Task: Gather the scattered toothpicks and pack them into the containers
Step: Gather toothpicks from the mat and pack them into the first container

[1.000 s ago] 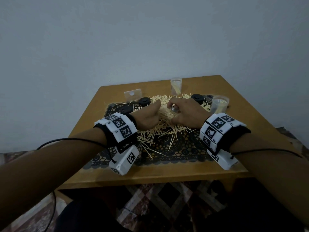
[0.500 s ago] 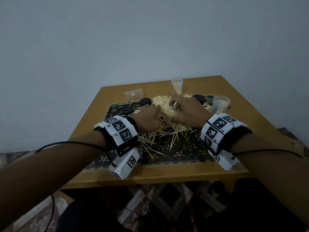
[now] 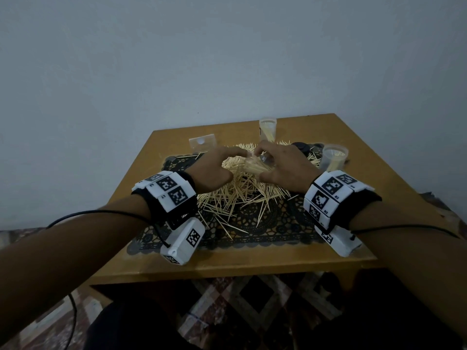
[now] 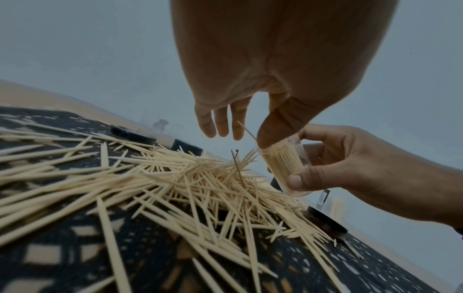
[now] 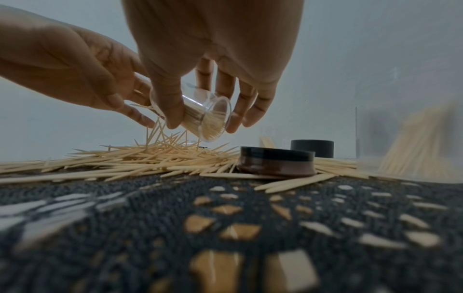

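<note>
**Both hands at a tilted tube over the toothpick pile**

The right hand [image 3: 285, 170] holds a clear tube [image 4: 284, 166], its grip closed round it: thumb on the near wall, fingers behind. The tube is tilted, packed with toothpicks, and held just above the pile [image 3: 242, 190] in the middle of the dark lace mat [image 3: 252, 223]. Seen from the right wrist, its clear base [image 5: 213, 119] faces the camera and its other end points toward the left hand [image 3: 214, 170].

The left hand's grip is narrow: thumb and forefinger pinch a single toothpick [image 4: 246, 129] at the tube's upper end, the other fingers [image 4: 220, 121] straight and loose.

Loose toothpicks lie fanned across the mat around the pile, some spilling toward the near edge. Two more clear tubes stand upright on the bench [image 3: 252, 261], each partly filled: one [image 3: 267, 128] behind the hands, one [image 3: 333, 157] to the right. Black caps [image 5: 275, 162] sit on the mat among the toothpicks. A small clear plastic piece [image 3: 202, 144] stands at the back left.
</note>
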